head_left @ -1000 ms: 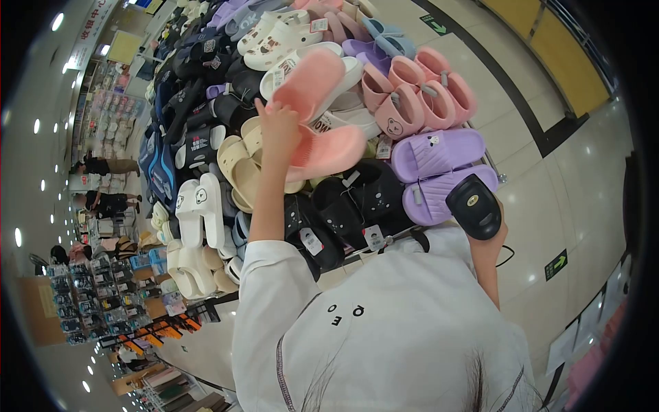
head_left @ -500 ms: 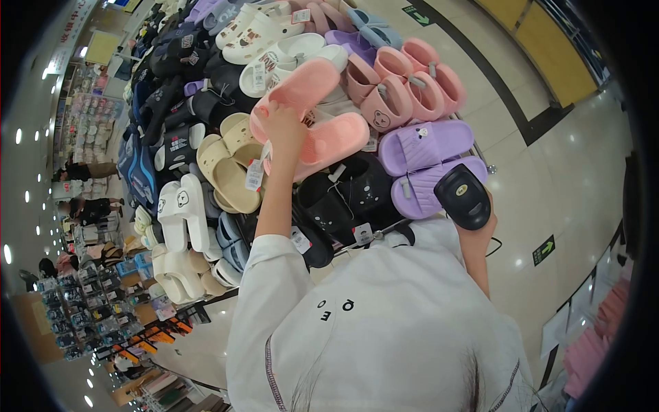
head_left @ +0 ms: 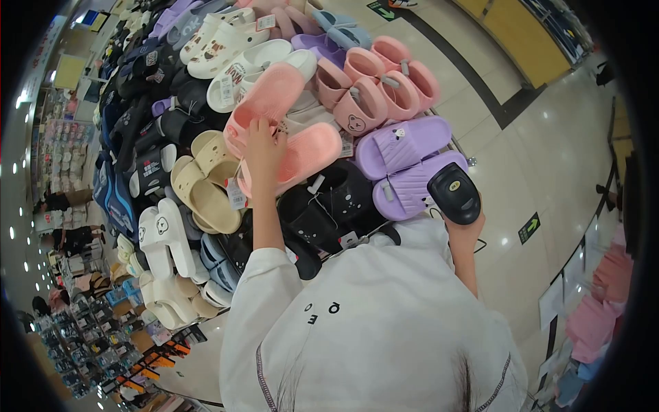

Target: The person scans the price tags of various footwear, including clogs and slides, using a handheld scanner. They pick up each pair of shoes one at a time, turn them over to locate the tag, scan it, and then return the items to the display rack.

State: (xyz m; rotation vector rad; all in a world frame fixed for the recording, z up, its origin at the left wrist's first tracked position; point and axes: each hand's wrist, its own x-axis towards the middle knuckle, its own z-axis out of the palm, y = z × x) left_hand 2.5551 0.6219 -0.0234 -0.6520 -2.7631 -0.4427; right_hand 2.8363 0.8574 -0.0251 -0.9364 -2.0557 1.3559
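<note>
My left hand (head_left: 264, 150) is closed on a pair of salmon-pink slippers (head_left: 309, 152), its fingers over the straps where the two join. From the slippers' near end hangs a white price tag (head_left: 235, 193). My right hand (head_left: 469, 230) grips a black handheld barcode scanner (head_left: 454, 194), its rounded head facing up and its handle hidden in the palm. Purple slippers (head_left: 405, 141) lie just left of the scanner. Black slippers (head_left: 329, 199) sit below the pink pair, and beige clogs (head_left: 206, 185) are to its left.
The display is heaped with footwear: pink bear slippers (head_left: 374, 103), white clogs (head_left: 223, 44) and white bear slides (head_left: 165, 237). Tiled floor (head_left: 522, 178) with a green arrow sign (head_left: 528, 228) lies right. A rack of small packaged goods (head_left: 86, 336) stands lower left.
The whole view has shifted, so the display sits further left. My left hand keeps hold of the pink slippers, its fingers now bunched at the straps. The scanner stays in my right hand.
</note>
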